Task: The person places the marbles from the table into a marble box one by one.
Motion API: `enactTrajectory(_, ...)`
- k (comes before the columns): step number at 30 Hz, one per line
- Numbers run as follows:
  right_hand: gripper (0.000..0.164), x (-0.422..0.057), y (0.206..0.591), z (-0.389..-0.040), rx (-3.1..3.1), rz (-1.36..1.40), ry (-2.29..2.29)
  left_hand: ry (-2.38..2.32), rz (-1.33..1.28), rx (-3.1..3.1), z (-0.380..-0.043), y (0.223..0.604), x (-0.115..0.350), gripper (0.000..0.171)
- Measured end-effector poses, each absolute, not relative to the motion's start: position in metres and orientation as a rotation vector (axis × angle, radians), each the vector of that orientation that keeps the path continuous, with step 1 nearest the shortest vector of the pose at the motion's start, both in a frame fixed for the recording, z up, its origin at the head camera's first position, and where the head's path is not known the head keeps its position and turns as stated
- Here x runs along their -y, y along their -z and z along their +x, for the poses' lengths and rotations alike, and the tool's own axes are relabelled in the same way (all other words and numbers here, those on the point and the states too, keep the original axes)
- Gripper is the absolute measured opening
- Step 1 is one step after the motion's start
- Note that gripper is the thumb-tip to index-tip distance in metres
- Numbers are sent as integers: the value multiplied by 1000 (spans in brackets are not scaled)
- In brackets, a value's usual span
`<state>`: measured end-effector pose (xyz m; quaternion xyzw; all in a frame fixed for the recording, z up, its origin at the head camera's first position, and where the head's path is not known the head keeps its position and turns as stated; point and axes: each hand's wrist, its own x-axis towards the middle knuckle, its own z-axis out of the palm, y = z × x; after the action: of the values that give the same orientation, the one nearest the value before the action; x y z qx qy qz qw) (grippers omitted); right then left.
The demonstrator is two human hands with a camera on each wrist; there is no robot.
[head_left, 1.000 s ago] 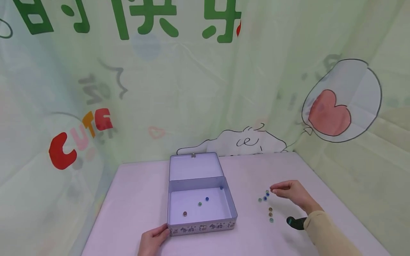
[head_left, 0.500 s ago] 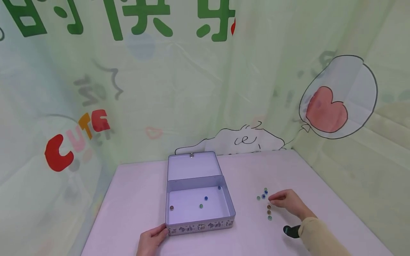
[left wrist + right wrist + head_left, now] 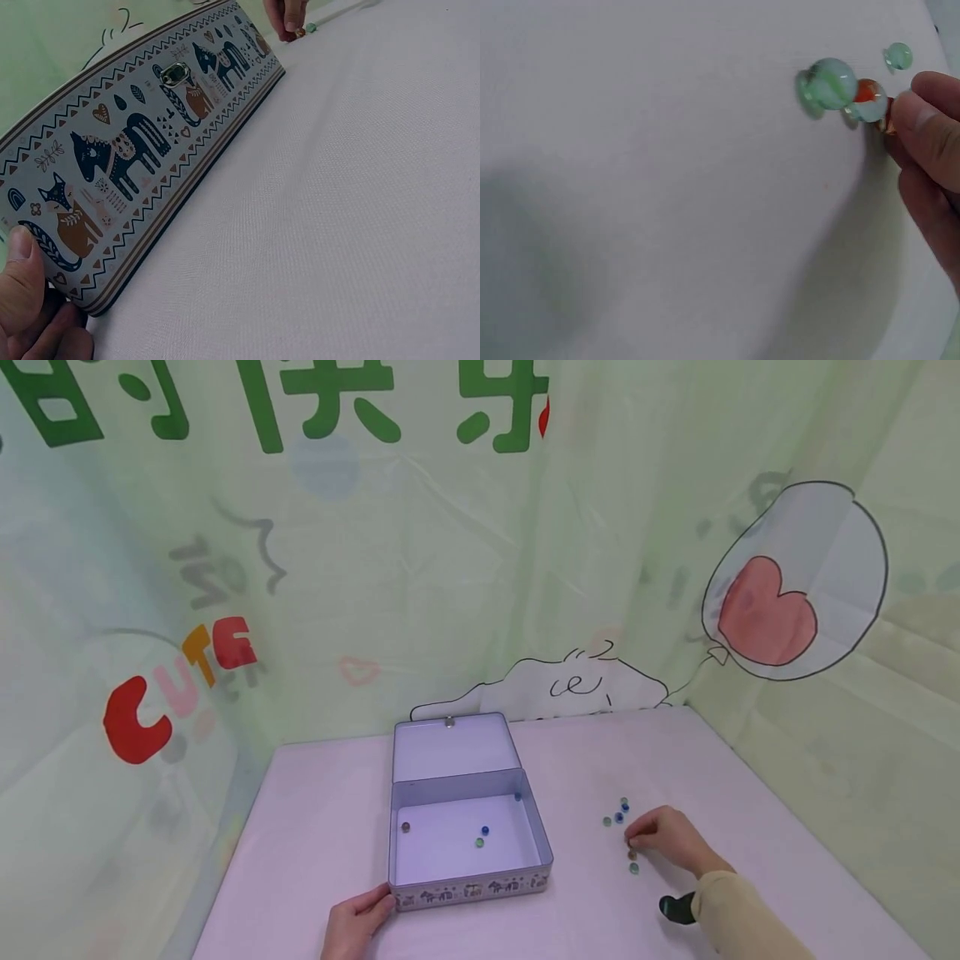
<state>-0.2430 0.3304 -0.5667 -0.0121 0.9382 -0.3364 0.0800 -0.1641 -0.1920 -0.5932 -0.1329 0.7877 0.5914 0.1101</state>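
Toward the counter's (image 3: 322, 827) right edge, a brown marble (image 3: 886, 120) is pinched in the narrow grip of the right hand (image 3: 675, 840); picking-up seems in hand. The tin box (image 3: 472, 891) is held by the left hand (image 3: 356, 924). Next, a steady lift is probably needed.

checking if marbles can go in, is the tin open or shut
Open: the tin has its lid back, and marbles show inside.

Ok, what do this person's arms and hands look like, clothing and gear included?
On the right, there is a cream sleeve with a dark rounded piece jutting out near its end. The right hand and left hand wear no gloves; no left sleeve shows.
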Motion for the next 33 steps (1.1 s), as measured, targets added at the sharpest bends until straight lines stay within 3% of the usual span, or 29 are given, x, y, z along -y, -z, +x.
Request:
enactTrajectory(16, 12, -324, 560, -236, -2832, 63, 1016, -1759, -395, -2302, -165, 594, 192, 47)
enactTrajectory(24, 27, -340, 544, -231, -2626, 181, 1340, -1763, -414, -2275, -166, 594, 192, 45)
enactTrajectory(33, 37, -358, 534, -229, -2497, 79, 1494, -1746, -431, -2315, -165, 591, 191, 43)
